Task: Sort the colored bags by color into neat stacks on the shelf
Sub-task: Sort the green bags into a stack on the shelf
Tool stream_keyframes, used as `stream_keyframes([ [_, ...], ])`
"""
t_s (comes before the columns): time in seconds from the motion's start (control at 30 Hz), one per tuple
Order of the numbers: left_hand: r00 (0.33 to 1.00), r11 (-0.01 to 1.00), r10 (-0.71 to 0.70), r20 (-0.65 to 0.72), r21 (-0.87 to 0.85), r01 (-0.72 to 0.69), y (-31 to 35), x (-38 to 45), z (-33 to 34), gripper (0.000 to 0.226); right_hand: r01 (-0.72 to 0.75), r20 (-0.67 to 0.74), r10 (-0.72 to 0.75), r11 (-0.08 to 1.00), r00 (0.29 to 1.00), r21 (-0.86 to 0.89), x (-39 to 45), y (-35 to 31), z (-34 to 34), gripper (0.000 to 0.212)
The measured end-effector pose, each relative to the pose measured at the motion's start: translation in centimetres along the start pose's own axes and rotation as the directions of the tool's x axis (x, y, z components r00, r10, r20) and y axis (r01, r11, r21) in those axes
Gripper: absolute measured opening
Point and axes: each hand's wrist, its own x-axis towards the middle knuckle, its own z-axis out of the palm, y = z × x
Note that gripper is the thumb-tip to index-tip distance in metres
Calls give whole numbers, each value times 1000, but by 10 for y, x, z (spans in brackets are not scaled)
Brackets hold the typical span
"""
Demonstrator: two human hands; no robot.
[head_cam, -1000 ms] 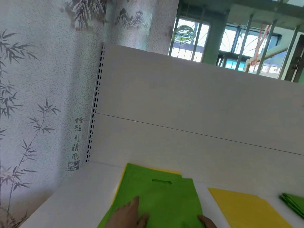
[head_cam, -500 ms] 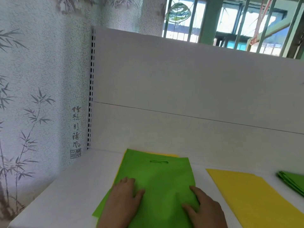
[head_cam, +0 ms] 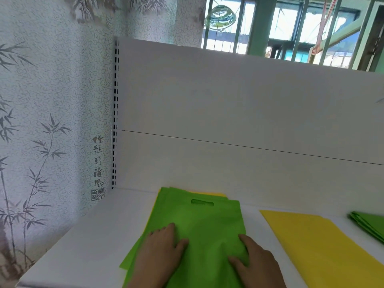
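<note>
A green bag [head_cam: 197, 223] with a cut-out handle lies flat on the white shelf [head_cam: 83, 242], on top of a pile whose yellow edge [head_cam: 209, 193] peeks out at the back. My left hand [head_cam: 160, 254] presses flat on the bag's left half. My right hand [head_cam: 255, 265] rests on its right half, fingers straight. A yellow bag [head_cam: 315, 244] lies to the right. Further right is a folded stack of green bags [head_cam: 367, 223], cut off by the frame edge.
The shelf's white back panel [head_cam: 228, 121] rises behind the bags, with a slotted upright [head_cam: 115, 113] at its left. A wall with bamboo-print paper [head_cam: 45, 121] closes the left side. Barred windows [head_cam: 291, 26] show above the panel.
The view tilted down, so more of both hands shows. Both hands have slid forward over the green bag and now lie flat on it.
</note>
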Motion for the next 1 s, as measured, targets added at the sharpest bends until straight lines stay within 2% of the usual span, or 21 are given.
stream_keyframes([
  [0.13, 1000, 996, -18, -2, -84, 18, -3, 3, 4, 59, 7, -19, -7, 1000, 1000, -14, -3, 2, 1, 65],
  [0.27, 997, 993, -75, 16, 95, 73, -12, 9, 8, 66, 1, -36, -1, 1000, 999, -11, -8, 2, 1, 62],
  [0.33, 996, 989, -82, 31, 125, 78, -13, 10, 10, 64, 1, -41, -2, 1000, 999, -6, -10, 2, 4, 60],
  [0.47, 997, 991, -63, 46, 119, 57, -12, 10, 8, 48, -12, -38, 11, 1000, 999, -13, -11, -1, 4, 58],
  [0.63, 995, 987, -87, 41, 136, 81, -13, 11, 7, 56, 0, -36, 0, 1000, 999, -18, -13, -1, 0, 47],
  [1.0, 994, 994, -103, 45, 35, 101, -9, 3, -1, 53, 43, -129, -40, 999, 991, 22, -14, -2, 5, 48],
])
